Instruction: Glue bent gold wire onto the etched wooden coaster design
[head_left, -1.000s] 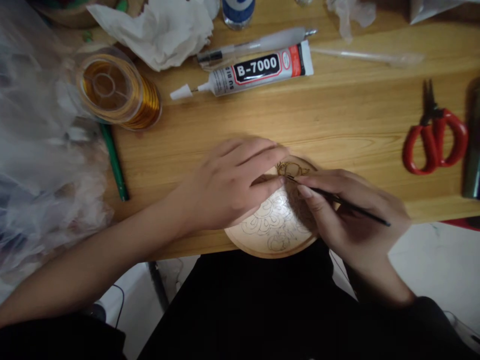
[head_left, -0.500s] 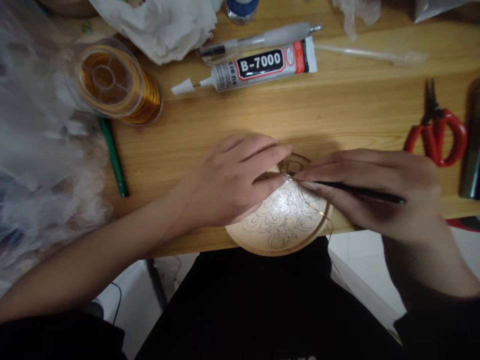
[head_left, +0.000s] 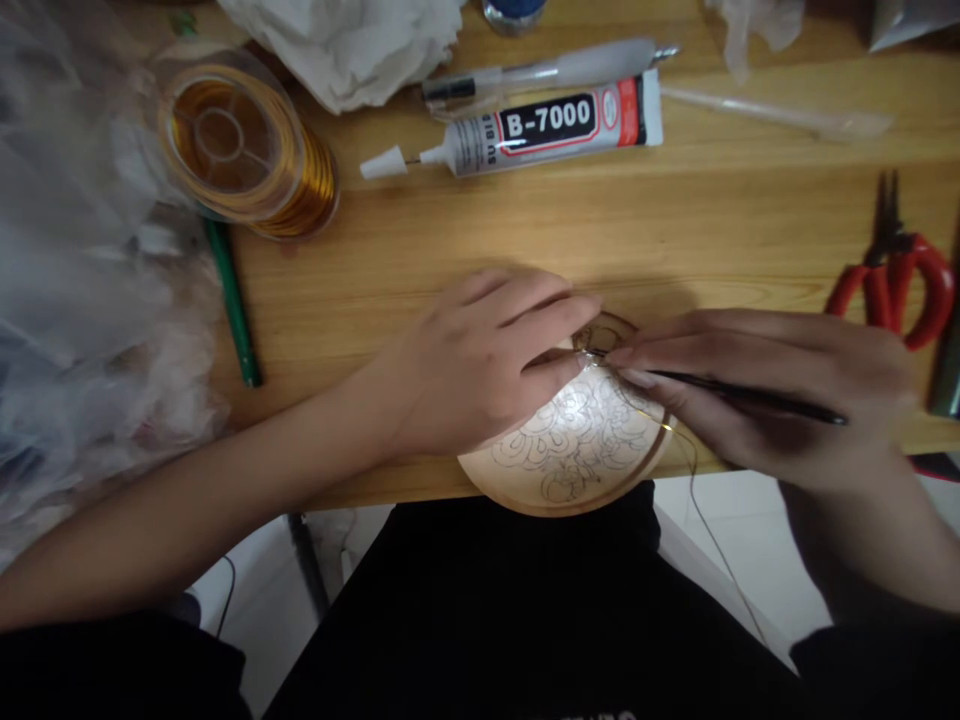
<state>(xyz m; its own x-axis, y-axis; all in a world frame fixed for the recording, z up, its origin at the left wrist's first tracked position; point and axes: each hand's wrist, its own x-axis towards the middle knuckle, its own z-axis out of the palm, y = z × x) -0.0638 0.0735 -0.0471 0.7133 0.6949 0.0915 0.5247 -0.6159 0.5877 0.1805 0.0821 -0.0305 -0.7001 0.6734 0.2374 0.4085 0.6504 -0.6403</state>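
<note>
A round pale board (head_left: 577, 490) with a brown rim and a fine line drawing of curls and flowers lies at the table's front edge. My left hand (head_left: 502, 360) is laid over its left part, fingers bent across the top and thumb pressing near the upper middle. My right hand (head_left: 780, 380) pinches a slim black tool (head_left: 750, 392), whose tip meets the board beside my left thumb. Something silvery glints there, too small to make out. A thin gold wire (head_left: 667, 427) runs from under my right fingers over the rim and hangs down past the table.
A spool of gold wire (head_left: 315, 190) stands at left, near a green pen (head_left: 234, 310) and crumpled plastic (head_left: 97, 270). Behind lie a B-7000 glue tube (head_left: 555, 125), a clear pen (head_left: 577, 66) and white tissue (head_left: 345, 45). Red-handled pliers (head_left: 930, 290) rest at right.
The view has shifted slightly, so the board and both hands appear a little further right. The wire's loose end hangs further out to the right. Both grips look the same.
</note>
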